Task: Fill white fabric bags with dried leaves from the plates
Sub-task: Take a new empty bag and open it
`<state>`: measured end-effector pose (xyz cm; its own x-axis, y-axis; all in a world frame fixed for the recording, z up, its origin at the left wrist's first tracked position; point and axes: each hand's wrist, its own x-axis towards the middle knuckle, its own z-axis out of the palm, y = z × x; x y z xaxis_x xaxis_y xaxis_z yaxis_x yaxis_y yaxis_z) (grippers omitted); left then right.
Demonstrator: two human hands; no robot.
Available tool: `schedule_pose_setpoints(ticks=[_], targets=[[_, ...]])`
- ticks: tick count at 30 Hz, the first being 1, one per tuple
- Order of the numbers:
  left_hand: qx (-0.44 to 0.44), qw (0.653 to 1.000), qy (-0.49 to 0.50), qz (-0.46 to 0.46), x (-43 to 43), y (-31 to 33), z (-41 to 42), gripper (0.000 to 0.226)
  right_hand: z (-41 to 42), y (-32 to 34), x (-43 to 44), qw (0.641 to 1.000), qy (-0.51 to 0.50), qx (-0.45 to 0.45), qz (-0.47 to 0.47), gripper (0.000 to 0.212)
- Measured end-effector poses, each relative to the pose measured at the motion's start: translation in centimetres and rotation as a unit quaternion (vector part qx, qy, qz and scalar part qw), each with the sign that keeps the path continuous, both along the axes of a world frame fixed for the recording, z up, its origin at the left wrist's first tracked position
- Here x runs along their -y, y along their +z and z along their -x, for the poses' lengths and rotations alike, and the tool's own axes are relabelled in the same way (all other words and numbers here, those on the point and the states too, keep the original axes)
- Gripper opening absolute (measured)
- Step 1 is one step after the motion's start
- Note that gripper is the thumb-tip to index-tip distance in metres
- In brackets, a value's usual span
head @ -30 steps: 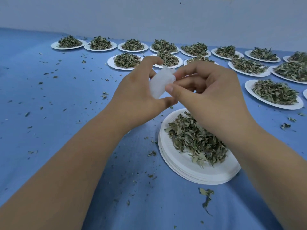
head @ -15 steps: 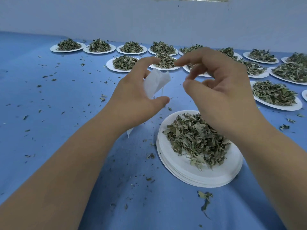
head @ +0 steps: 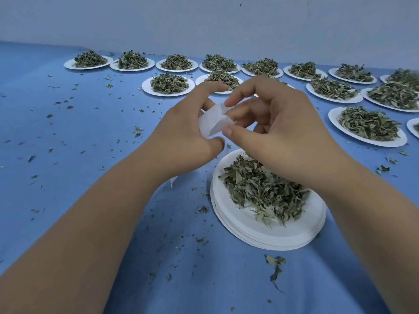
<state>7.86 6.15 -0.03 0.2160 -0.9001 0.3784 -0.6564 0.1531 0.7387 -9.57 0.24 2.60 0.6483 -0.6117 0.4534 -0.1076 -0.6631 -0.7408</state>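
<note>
No legible text, label, brand, number or sign is present. The bag [head: 213, 121], the plates [head: 260, 236] and the desk [head: 68, 137] carry no readable markings.

Head view, angled forward-down — close above nearest plate [head: 249, 230]

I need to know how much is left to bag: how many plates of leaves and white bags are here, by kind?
Plates with leaves: 15 visible, one cut off at the right edge; another may be hidden behind the right hand
White fabric bag: 1
Total: 16
</note>
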Motion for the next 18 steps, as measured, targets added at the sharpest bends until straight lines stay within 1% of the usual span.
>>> schedule_pose_setpoints(ticks=[3, 5, 7, 9, 11, 15, 18], targets=[[-0.033, 0.999, -0.003, 0.007, -0.1, 0.3, -0.1, 0.058, 0.1, 0.1, 0.1, 0.999, 0.000, -0.022, 0.042, 0.015], [-0.035, 0.999, -0.011, 0.006, -0.1, 0.3, -0.1, 0.057, 0.2, 0.3, 0.1, 0.998, 0.004, -0.053, 0.043, 0.017], [-0.011, 1.000, -0.013, 0.004, -0.1, 0.2, 0.0, 0.059, 0.3, 0.5, 0.0, 0.995, 0.032, -0.092, 0.016, 0.022], [0.027, 1.000, -0.007, 0.005, -0.1, 0.0, 0.1, 0.060, 0.4, 0.8, -0.3, 0.990, 0.064, -0.126, -0.012, 0.034], [0.055, 0.998, -0.004, 0.009, -0.3, 0.1, 0.2, 0.061, 0.5, 0.9, -0.6, 0.986, 0.080, -0.148, -0.011, 0.040], [0.054, 0.997, -0.057, 0.001, -1.0, 1.0, 0.2, 0.075, 0.3, 0.9, -0.6, 0.984, 0.044, -0.174, 0.021, 0.043], [0.072, 0.997, -0.039, 0.014, -1.1, 1.2, 0.1, 0.080, 0.0, 1.1, -1.0, 0.982, 0.062, -0.175, 0.021, 0.039]])
